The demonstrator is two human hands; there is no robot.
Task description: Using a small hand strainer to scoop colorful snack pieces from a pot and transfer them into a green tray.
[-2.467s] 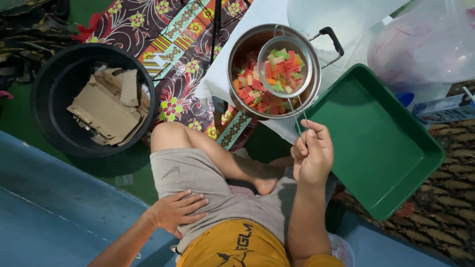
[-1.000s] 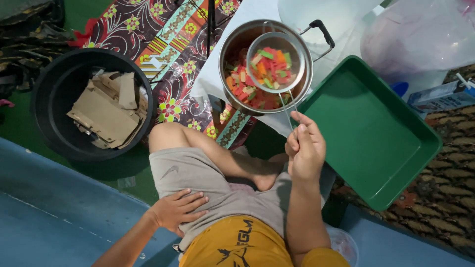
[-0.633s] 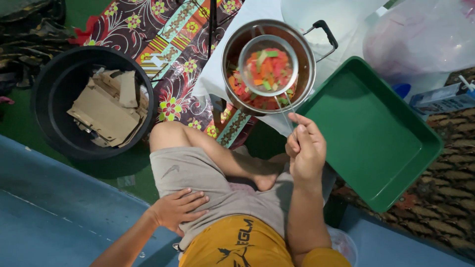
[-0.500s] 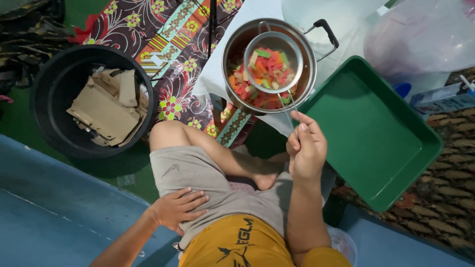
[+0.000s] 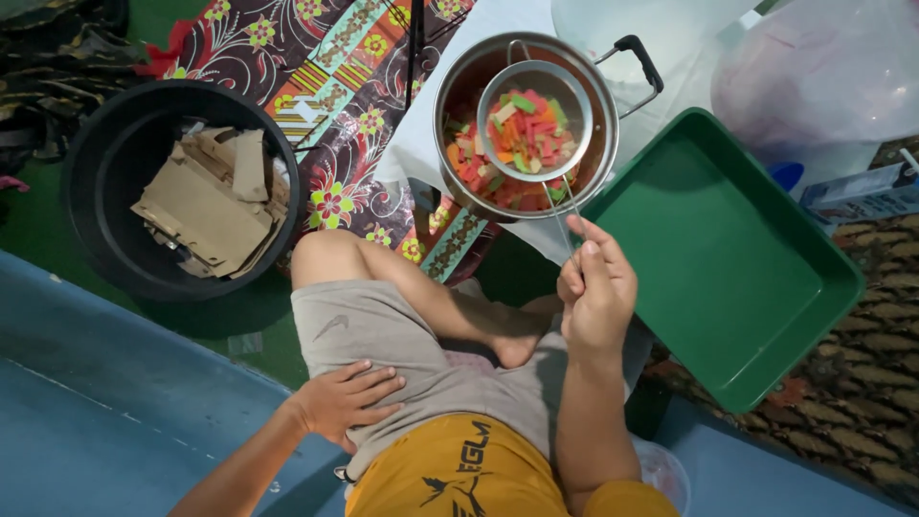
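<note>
Head view: flattened brown cardboard (image 5: 206,206) fills the black bucket (image 5: 105,239); left hand (image 5: 347,400) lies flat, fingers spread, on the thigh. Right hand (image 5: 598,292) pinches the wire strainer (image 5: 534,120) of coloured pieces over the steel pot (image 5: 593,163), beside the green tray (image 5: 728,258).

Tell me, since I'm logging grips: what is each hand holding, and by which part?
The right hand holds the wire strainer by the end of its handle, over the pot. The left hand holds nothing; it rests on the thigh.
</note>
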